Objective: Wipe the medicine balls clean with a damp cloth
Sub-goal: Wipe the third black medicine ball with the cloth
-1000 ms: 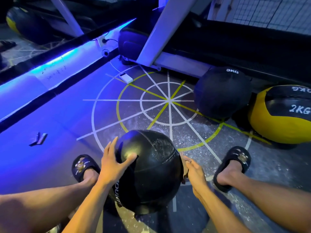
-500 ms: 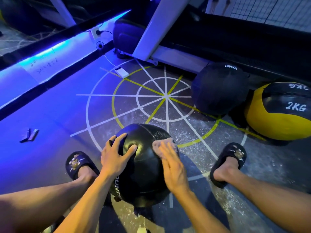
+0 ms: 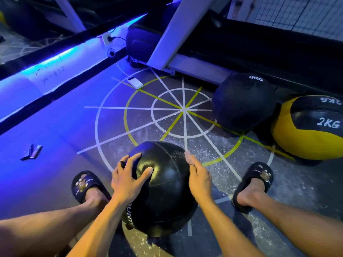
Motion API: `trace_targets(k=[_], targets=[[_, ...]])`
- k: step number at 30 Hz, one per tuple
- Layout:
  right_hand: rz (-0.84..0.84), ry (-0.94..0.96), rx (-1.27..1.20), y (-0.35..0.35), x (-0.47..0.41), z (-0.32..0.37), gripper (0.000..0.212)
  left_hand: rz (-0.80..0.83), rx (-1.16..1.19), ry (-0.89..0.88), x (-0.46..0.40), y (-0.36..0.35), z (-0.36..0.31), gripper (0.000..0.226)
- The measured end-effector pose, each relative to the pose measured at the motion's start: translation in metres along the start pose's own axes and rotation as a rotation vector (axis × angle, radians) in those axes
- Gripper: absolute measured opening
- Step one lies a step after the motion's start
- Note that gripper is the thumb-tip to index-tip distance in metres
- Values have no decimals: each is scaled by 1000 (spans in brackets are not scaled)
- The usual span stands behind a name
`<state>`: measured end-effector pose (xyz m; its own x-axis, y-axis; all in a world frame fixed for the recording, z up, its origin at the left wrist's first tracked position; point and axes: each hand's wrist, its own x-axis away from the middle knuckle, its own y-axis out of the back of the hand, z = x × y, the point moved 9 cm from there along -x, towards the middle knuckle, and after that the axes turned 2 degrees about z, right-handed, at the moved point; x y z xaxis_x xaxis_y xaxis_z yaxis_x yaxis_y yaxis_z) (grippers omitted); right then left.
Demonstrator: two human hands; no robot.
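Note:
A shiny black medicine ball [image 3: 167,182] sits on the floor between my feet. My left hand [image 3: 128,180] rests on its upper left with fingers spread flat. My right hand [image 3: 198,175] lies along the ball's right side, fingers fairly straight. A pale edge of cloth [image 3: 187,154] shows past its fingertips; the rest of the cloth is hidden under the hand. A matte black ball marked 3KG [image 3: 243,102] stands at the back right. Beside it is a yellow and black ball marked 2KG [image 3: 306,138].
My feet in black slippers [image 3: 85,184] [image 3: 258,175] flank the ball. A white machine frame [image 3: 167,34] rises behind the floor's circle markings. A white power bank [image 3: 135,82] on a cable lies by it. A small dark object [image 3: 32,152] lies far left.
My right hand went from beside the ball up onto its top with the cloth, then slid down to its right side. The left hand stayed in place on the ball.

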<state>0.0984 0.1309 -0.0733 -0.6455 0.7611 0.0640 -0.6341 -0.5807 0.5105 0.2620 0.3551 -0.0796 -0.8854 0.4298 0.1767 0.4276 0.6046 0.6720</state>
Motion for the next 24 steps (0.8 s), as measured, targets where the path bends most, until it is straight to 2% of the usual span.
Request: trace_targets(k=[1,4,5,6,7,9,10,11,13,15,16,17,19,20,21,23,24], targets=[[31,84,68,-11,4,19,44,-2,-8,-8,2,-1,-2,71],[264,670,142,-54,45,80,52,-8,-7,-17,-2,3,1,73],[315,718,84,-49,37,82,53,0,-8,-13,-2,3,1,73],[294,628,41,-36,16,74,52,14,-1,-3,1,1,1,73],[201,435,49,-19,-14,53,50,22,-1,-1,2,-1,-2,73],[152,17,123,-6,-46,7,44,10,-19,13,7,0,-6,71],[137,-36,156,-6,-43,0,42,2,-24,12,9,0,-7,70],[133,52,166,-17,-30,11,43,5,-18,3,10,0,-7,70],[249,371,154,-45,13,53,48,2,3,23,10,1,-2,73],[312,616,107,-42,21,70,49,10,-7,12,10,0,-6,73],[277,588,101,-32,5,63,48,19,-3,15,12,-2,-7,72],[193,409,90,-17,-20,43,47,25,-8,12,12,-3,-9,71],[128,86,72,-7,-42,16,40,15,-21,28,13,-2,-10,72],[116,123,85,-11,-36,23,40,14,-23,27,14,-2,-10,74],[147,274,120,-25,-18,44,42,19,-18,12,14,-3,-10,77],[315,587,130,-52,28,82,51,23,-13,11,10,0,-6,80],[368,655,90,-53,39,90,55,40,-32,20,8,0,-6,81]])
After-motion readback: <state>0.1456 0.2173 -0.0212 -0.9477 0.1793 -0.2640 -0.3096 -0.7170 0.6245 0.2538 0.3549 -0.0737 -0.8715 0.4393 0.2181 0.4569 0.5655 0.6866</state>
